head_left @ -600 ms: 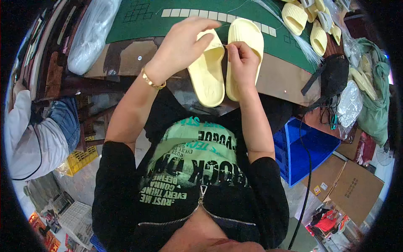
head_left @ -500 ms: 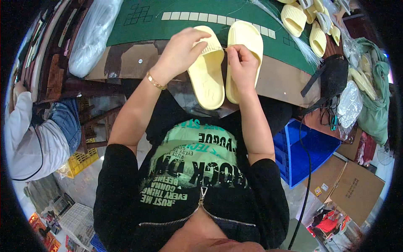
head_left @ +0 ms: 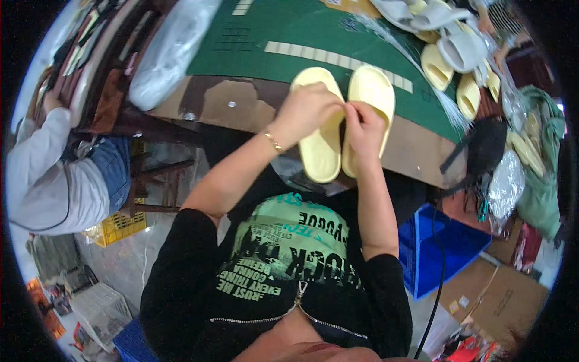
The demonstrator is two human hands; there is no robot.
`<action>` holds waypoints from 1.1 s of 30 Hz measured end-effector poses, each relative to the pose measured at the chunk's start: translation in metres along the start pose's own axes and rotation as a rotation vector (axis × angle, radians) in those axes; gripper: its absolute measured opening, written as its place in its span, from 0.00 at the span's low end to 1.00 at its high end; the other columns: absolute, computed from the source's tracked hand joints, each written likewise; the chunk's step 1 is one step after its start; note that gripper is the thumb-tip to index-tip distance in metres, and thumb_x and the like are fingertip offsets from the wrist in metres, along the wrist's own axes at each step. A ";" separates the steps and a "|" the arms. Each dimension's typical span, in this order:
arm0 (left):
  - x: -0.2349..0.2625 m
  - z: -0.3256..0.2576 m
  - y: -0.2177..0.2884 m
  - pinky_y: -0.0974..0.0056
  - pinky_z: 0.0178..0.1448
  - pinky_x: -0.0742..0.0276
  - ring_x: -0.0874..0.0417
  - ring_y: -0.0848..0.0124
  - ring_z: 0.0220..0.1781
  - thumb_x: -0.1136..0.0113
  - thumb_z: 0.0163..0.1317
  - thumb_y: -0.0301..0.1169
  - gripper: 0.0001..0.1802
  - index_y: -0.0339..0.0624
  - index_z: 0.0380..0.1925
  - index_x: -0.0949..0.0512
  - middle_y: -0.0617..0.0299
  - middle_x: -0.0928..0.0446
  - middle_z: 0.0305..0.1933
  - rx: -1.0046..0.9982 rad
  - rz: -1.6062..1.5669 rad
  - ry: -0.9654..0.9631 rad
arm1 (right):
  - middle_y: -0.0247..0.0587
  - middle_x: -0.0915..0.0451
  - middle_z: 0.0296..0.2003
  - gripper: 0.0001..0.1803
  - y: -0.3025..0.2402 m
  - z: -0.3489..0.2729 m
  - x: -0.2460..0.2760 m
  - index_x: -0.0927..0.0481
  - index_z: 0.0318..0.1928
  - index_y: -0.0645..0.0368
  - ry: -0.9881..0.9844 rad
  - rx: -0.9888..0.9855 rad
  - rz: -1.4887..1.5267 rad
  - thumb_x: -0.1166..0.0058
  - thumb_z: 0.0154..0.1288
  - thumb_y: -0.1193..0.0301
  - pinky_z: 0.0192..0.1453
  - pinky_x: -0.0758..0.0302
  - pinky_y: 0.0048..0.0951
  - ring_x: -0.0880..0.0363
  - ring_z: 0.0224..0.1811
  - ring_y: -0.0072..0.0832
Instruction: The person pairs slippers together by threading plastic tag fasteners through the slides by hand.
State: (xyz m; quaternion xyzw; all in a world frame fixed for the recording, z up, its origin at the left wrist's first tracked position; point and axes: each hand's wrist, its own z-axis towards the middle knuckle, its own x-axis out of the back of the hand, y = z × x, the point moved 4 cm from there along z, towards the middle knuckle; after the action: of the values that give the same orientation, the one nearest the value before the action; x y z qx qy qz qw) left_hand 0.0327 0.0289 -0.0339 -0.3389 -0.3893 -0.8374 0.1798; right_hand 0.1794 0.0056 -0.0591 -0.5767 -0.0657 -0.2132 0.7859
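Both hands (head_left: 306, 113) have drawn together over pale yellow slippers (head_left: 322, 158).

The left grip (head_left: 309, 113), slightly blurred, hides much of the strap of the left slipper (head_left: 322, 158); the right grip (head_left: 367, 133) covers part of the right slipper (head_left: 373, 84). Anything pinched between the two is too small to tell. The upper edge cuts off the surface (head_left: 416, 158) and plastic bag (head_left: 172, 51). The dark rim crops the co-worker (head_left: 57, 199). Red items (head_left: 464, 351), lower right, are indistinct.
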 end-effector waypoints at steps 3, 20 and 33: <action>-0.004 0.004 0.014 0.59 0.41 0.32 0.24 0.64 0.33 0.41 0.50 0.33 0.05 0.47 0.25 0.20 0.63 0.27 0.26 -0.057 0.163 0.016 | 0.41 0.20 0.25 0.08 0.015 0.000 0.006 0.20 0.34 0.65 0.010 -0.021 0.041 0.44 0.59 0.71 0.33 0.28 0.23 0.24 0.26 0.23; 0.004 -0.022 0.000 0.61 0.52 0.31 0.26 0.66 0.49 0.47 0.50 0.24 0.19 0.50 0.44 0.23 0.64 0.24 0.45 -0.011 0.221 0.144 | 0.36 0.22 0.30 0.06 -0.009 -0.018 0.017 0.22 0.34 0.65 0.072 0.081 0.209 0.53 0.63 0.77 0.27 0.32 0.15 0.29 0.23 0.15; 0.186 0.004 -0.092 0.61 0.59 0.31 0.24 0.59 0.52 0.52 0.62 0.23 0.16 0.40 0.49 0.24 0.52 0.23 0.49 0.132 0.289 0.441 | 0.31 0.24 0.27 0.07 0.054 0.030 0.118 0.23 0.34 0.65 0.395 0.008 0.125 0.53 0.65 0.74 0.23 0.37 0.16 0.34 0.19 0.12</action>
State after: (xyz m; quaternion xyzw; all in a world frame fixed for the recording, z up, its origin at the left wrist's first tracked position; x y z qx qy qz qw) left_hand -0.1489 0.0831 0.0508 -0.1879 -0.3419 -0.8296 0.3995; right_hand 0.3124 0.0164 -0.0554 -0.5235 0.1247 -0.2728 0.7974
